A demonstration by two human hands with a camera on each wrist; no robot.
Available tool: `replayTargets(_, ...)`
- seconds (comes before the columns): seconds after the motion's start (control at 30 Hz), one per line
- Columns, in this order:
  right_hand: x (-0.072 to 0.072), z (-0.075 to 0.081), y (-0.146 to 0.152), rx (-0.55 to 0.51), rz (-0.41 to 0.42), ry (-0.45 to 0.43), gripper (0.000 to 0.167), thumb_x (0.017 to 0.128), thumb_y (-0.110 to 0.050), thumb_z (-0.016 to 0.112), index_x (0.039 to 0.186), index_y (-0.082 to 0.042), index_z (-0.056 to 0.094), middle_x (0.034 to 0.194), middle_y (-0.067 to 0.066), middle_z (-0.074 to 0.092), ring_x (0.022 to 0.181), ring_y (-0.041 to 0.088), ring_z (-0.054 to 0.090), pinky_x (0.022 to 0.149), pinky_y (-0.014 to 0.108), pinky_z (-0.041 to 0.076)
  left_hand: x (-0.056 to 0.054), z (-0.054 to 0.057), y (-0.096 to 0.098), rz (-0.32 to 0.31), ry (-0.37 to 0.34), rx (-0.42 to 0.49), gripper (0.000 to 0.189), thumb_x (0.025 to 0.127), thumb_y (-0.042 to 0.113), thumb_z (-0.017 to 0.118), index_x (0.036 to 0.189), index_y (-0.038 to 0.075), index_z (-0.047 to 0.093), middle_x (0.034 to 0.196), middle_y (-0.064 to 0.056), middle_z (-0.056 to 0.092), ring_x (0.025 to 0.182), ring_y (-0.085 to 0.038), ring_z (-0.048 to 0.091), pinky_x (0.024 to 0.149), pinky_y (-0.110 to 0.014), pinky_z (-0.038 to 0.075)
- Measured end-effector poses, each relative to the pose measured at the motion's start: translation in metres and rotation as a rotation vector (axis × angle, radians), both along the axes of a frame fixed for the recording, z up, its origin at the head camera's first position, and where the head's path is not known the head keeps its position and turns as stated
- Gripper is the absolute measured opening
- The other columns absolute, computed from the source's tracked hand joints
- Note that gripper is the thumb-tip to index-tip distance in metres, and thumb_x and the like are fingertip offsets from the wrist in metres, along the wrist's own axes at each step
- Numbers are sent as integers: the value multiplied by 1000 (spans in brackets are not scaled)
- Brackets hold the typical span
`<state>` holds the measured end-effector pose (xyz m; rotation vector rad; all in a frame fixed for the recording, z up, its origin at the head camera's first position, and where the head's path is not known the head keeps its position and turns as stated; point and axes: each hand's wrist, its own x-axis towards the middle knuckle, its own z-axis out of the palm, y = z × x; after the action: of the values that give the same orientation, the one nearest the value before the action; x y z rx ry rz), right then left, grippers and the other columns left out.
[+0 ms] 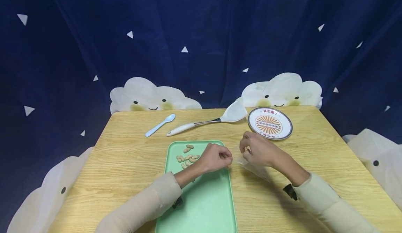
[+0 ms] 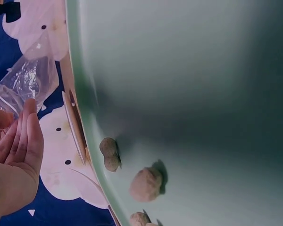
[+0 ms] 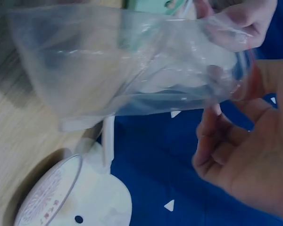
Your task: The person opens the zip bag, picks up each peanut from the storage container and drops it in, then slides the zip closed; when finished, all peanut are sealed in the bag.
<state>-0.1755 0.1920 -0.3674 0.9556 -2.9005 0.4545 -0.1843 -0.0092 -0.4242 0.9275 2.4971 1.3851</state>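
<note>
A clear plastic zip bag (image 3: 99, 61) hangs between my two hands, faint against the table in the head view. My right hand (image 1: 259, 150) pinches its mouth edge between thumb and curled fingers, just right of the green tray (image 1: 210, 205). Over the tray's right rim, my left hand (image 1: 213, 159) holds the other side of the bag's mouth; in the right wrist view its fingertips overlap the bag's rim. The bag's body droops below the right hand. Several peanuts (image 1: 188, 158) lie at the tray's far end, partly hidden behind the left hand and forearm.
Behind the tray lie a light blue spoon (image 1: 160, 125) and a white-handled spatula (image 1: 233, 112). A patterned plate (image 1: 270, 123) sits at the back right, beyond the right hand. A dark blue curtain (image 1: 201, 34) with white triangles and clouds hangs behind the wooden table (image 1: 125, 170).
</note>
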Motion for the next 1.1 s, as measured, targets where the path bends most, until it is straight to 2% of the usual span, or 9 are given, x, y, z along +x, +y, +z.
replayTargets(0.1,-2,-6,3,-33,51,119,18,71,-7,57,62,-22,59,88,0,64,83,18,59,70,33,49,0,-1,-1,-10,-24,12,16,83,6,57,80,2,73,65,-4,70,53,-10,66,53,-16,48)
replayTargets(0.17,-4,-11,6,-52,82,189,17,77,-14,59,61,-20,59,89,2,67,86,19,62,73,35,51,0,-3,-3,-12,-53,27,17,84,5,57,82,1,73,67,-6,70,57,-18,68,53,-17,49)
replayTargets(0.27,-6,-17,12,-74,112,243,23,82,-33,67,67,-16,63,80,-1,67,76,14,63,68,31,51,-1,-5,-5,-8,-87,40,17,84,5,56,84,-1,72,69,-7,71,61,-24,70,53,-18,50)
replayTargets(0.33,-7,-21,15,-80,119,253,35,78,-48,71,72,-14,65,77,-3,66,73,11,61,66,27,50,-1,-7,-7,-7,-100,46,17,85,6,57,85,-1,72,70,-6,71,62,-24,70,54,-18,51)
replayTargets(0.47,-6,-28,18,-83,117,242,54,67,-66,72,81,-14,67,84,-6,65,81,11,61,74,29,50,-3,-8,-9,-4,-124,51,17,86,7,57,88,0,73,72,-5,71,61,-18,69,57,-20,53)
replayTargets(0.6,-3,-36,17,-96,71,170,56,62,-69,74,85,-19,62,112,4,64,107,23,59,89,41,49,-4,-6,-9,4,-163,55,17,85,5,57,89,0,72,75,-7,71,61,-15,69,59,-21,54)
replayTargets(0.7,-2,-45,16,-121,50,126,55,61,-68,75,83,-21,56,130,11,56,119,30,53,95,47,46,-4,-5,-9,-3,-201,63,16,84,2,57,90,-2,71,75,-10,70,65,-23,70,59,-21,53)
replayTargets(0.93,-3,-62,13,-182,103,70,53,66,-57,79,79,-22,41,129,11,59,121,28,55,97,43,47,-6,-6,-10,-13,-241,62,15,85,0,58,90,0,71,77,-12,71,72,-32,71,57,-19,51)
replayTargets(1.1,-1,-62,13,-274,71,-8,53,66,-48,83,76,-21,38,124,5,64,116,24,60,88,37,50,-7,-9,-9,-6,-278,81,15,86,0,58,92,0,71,80,-15,71,74,-34,70,55,-18,49)
